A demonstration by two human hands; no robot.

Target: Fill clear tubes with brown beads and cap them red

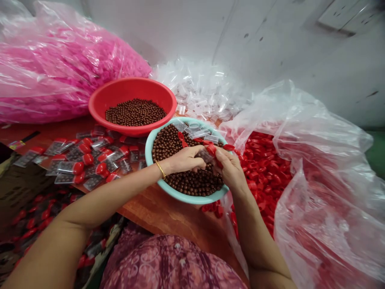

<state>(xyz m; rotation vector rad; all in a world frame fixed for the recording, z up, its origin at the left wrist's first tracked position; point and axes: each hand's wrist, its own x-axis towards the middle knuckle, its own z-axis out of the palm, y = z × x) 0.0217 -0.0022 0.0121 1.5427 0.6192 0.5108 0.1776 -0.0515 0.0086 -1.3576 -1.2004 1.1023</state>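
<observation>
A small clear plastic packet (206,155) with a red cap (211,149) sits pinched between the fingertips of both hands, held just above a teal bowl (180,196). The bowl rests on a wooden table and is nearly full of small, round, glossy brown balls (192,182). A few empty clear packets (197,130) and loose red caps (181,137) lie on the balls at the bowl's far side.

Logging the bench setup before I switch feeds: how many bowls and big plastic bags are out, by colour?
Red bowl: 1
Teal bowl: 1
Pink bag: 1
Clear bag of red caps: 1
Total: 4
Both bowls hold brown balls. The left hand and right hand meet over the teal bowl, pinching a small clear packet.
</observation>
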